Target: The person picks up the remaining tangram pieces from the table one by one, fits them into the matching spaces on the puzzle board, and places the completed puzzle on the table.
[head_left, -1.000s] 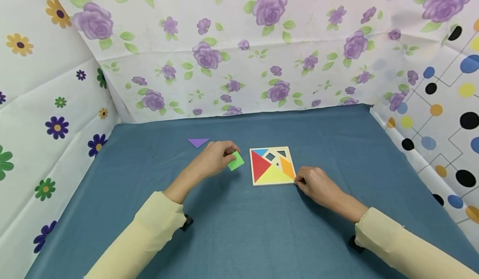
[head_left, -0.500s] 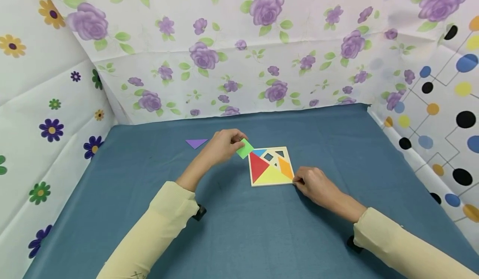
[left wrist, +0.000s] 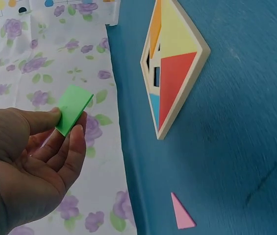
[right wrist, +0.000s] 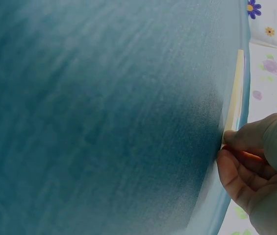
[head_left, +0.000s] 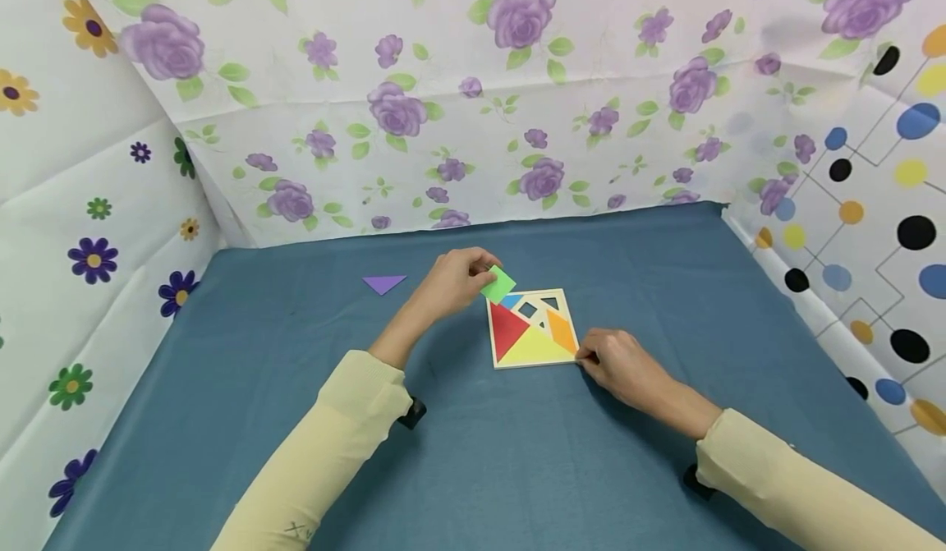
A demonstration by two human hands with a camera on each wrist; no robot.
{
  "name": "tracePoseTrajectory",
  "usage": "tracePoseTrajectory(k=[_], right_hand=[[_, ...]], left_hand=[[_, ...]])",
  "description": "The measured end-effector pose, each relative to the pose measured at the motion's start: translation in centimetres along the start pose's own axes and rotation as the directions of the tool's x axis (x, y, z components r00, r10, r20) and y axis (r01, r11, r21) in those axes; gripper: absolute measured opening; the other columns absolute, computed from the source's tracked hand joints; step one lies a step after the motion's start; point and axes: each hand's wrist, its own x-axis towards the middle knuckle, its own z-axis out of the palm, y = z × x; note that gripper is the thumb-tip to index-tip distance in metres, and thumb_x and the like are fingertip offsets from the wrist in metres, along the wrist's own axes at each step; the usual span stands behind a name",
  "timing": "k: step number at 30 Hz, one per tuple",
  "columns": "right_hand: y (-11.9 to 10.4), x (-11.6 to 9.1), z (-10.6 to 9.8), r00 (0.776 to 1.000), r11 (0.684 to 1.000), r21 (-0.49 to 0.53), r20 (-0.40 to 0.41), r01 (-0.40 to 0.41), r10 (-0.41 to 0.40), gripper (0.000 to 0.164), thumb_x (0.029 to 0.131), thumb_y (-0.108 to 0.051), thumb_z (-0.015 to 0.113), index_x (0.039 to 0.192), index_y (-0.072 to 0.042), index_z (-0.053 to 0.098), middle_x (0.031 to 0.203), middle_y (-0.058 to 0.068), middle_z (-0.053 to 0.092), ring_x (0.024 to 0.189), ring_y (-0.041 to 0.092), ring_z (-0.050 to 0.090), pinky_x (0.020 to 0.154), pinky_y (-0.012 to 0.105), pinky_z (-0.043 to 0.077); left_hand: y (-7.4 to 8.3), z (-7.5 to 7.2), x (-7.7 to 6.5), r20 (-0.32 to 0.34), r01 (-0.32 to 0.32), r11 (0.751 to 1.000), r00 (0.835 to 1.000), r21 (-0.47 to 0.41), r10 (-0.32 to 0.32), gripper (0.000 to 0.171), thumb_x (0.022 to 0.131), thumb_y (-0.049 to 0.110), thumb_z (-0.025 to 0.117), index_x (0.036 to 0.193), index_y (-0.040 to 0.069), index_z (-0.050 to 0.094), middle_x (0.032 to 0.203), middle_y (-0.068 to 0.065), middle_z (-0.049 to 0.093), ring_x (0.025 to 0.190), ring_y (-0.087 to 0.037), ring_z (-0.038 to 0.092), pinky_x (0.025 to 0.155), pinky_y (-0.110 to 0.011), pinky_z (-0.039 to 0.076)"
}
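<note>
Presently, in the head view, the left hand [head_left: 451, 280] pinches a green square piece [head_left: 498, 283] between thumb and fingertips and holds it lifted just above the far-left corner of the wooden puzzle tray [head_left: 534, 364], which lies flat on the blue table cover [head_left: 517, 469]. The tray holds a red triangle [head_left: 506, 327], a yellow triangle [head_left: 538, 346], an orange piece [head_left: 563, 329] and a blue piece [head_left: 512, 300]; a small square slot [head_left: 527, 309] stands vacant near its middle — judged the likely seat for the green square. The right hand [head_left: 628, 366] curls its fingers against the tray's near-right corner, bracing it. A purple triangle [head_left: 383, 283] lies loose on the cover, well apart to the left. In the left wrist view, the green square [left wrist: 73, 108] sits tilted in the pinch, clear of the tray [left wrist: 187, 88]. In the right wrist view, thumb and fingers [right wrist: 241, 171] clasp the tray's edge [right wrist: 234, 110]. Judgement: the step in hand is carrying the square to the tray; the next move calls for turning it to match the slot — then lowering it flat.
</note>
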Motion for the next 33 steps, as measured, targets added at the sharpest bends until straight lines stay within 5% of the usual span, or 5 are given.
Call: tracePoseTrajectory(k=[17,33], right_hand=[[0.0,-0.1,0.0,1.000,1.000,-0.001,-0.004,0.011,-0.011,0.013,0.086,0.007,0.078,0.090,-0.005,0.079,0.085,0.001,0.069,0.074,0.009,0.064,0.067,0.028,0.057],[0.0,-0.1,-0.1,1.000,1.000,0.012,-0.007,0.013,-0.012,0.015,0.086,0.008,0.077,0.088,-0.007,0.079,0.083,-0.001,0.067,0.073,0.009,0.063,0.065,0.027,0.056]], left_hand=[[0.5,2.1,1.9,0.028,0.055,0.991,0.998,-0.120,-0.052,0.025,0.103,0.009,0.064,0.126,-0.001,0.067,0.108,-0.013,0.068,0.094,-0.028,0.072,0.075,-0.029,0.059],[-0.1,3.5,3.2,0.033,0.067,0.989,0.997,-0.134,-0.063,0.023,0.105,0.010,0.061,0.125,0.000,0.067,0.106,-0.012,0.067,0.087,-0.026,0.072,0.074,-0.028,0.059]])
